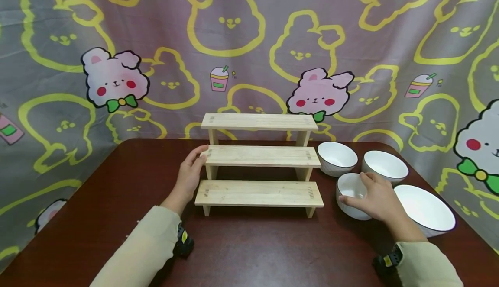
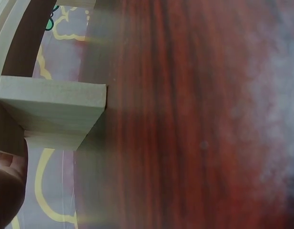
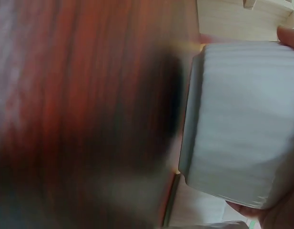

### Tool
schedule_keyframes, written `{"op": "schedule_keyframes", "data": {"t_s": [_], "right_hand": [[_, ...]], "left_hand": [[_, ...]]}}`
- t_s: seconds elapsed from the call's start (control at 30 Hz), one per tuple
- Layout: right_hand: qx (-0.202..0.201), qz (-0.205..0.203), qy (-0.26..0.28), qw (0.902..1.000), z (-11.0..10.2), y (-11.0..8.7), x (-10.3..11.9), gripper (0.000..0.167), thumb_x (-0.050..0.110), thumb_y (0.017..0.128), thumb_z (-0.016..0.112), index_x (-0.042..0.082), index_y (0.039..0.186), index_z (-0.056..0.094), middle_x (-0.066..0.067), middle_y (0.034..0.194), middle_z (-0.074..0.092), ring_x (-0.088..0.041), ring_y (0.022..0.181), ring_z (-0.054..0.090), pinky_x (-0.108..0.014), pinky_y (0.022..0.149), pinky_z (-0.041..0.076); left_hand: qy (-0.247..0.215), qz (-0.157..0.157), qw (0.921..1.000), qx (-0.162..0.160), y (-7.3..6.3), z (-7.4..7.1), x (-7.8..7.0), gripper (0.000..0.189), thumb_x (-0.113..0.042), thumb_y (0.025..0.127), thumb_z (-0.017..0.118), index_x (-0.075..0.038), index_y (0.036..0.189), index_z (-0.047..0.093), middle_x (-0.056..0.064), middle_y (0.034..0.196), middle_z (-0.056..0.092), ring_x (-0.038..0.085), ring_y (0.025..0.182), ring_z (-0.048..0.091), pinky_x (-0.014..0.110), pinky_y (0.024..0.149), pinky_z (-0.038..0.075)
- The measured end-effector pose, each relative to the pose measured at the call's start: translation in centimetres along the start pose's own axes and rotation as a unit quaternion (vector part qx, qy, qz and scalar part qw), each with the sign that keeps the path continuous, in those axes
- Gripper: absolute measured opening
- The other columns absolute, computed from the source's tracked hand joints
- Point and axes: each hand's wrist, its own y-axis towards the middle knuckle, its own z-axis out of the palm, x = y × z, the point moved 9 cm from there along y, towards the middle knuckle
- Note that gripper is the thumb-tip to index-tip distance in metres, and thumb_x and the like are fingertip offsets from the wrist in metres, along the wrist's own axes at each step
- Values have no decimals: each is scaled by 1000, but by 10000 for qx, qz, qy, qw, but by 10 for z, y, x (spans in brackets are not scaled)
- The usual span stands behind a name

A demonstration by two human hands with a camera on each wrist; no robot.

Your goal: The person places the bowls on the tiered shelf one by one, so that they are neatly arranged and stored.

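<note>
The right wrist view showed the ribbed outer wall of a small white bowl [image 3: 247, 124]; the head view gave its pale inside. The right hand [image 1: 376, 196] pinched it, thumb and fingers apart, between the pale wooden stand [image 1: 259, 194] and the right edge of the table [image 1: 249, 248]. The left hand [image 1: 189, 176] touched the stand's middle tier; I couldn't tell whether its fingers pinched. Two dark-rimmed bowls [image 1: 337, 154] stood toward the far right corner, a wider bowl [image 1: 422, 207] nearer the right edge, their insides bare white.

We see a dark red-brown table [image 1: 273, 252] bearing a pale three-tiered wooden stand [image 1: 261, 155] and, at right, white bowls [image 1: 386, 164].
</note>
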Motion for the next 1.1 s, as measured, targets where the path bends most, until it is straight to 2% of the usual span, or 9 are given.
{"op": "schedule_keyframes", "data": {"t_s": [0.17, 0.37, 0.5, 0.77, 0.93, 1.1], "right_hand": [[7, -24, 56, 10000, -6, 1, 4, 96, 54, 68, 69, -18, 127, 43, -35, 120, 43, -53, 107, 39, -62, 86, 34], [-15, -138, -22, 9999, -17, 3, 11, 93, 53, 69, 69, -17, 125, 45, -37, 120, 43, -55, 100, 42, -60, 81, 37], [-26, -141, -2, 9999, -27, 5, 14, 90, 51, 69, 69, -15, 125, 46, -36, 120, 42, -55, 97, 42, -59, 77, 38], [105, -198, -49, 9997, -46, 12, 24, 92, 54, 69, 69, -14, 126, 45, -35, 122, 39, -55, 100, 40, -58, 75, 38], [79, -348, -87, 9993, -58, 16, 32, 91, 54, 70, 68, -14, 126, 45, -33, 122, 40, -55, 105, 38, -59, 78, 38], [220, -339, -103, 9991, -67, 23, 42, 94, 56, 70, 68, -14, 129, 43, -32, 124, 38, -52, 108, 36, -58, 77, 40]], "left_hand": [[5, -12, 10000, 22, -2, -1, -1, 34, -16, 97, 43, -10, 129, 51, 7, 139, 43, 20, 119, 40, 41, 102, 30], [-42, -100, 9999, 63, -4, -1, 1, 35, -18, 97, 42, -12, 131, 50, 6, 137, 44, 18, 114, 42, 35, 97, 32], [-75, 15, 9999, 101, -4, 1, 0, 35, -19, 98, 42, -12, 131, 49, 6, 138, 44, 19, 118, 41, 41, 101, 31], [-204, -33, 9996, 178, -4, 4, 1, 37, -19, 99, 37, -10, 135, 44, 10, 142, 38, 23, 122, 36, 50, 105, 26], [-297, -53, 9991, 304, -5, 7, 0, 39, -18, 100, 33, -11, 137, 41, 11, 142, 36, 24, 120, 38, 46, 102, 29], [-319, -87, 9987, 394, -5, 7, 1, 40, -19, 100, 31, -10, 139, 39, 12, 142, 35, 25, 119, 38, 44, 100, 30]]}}
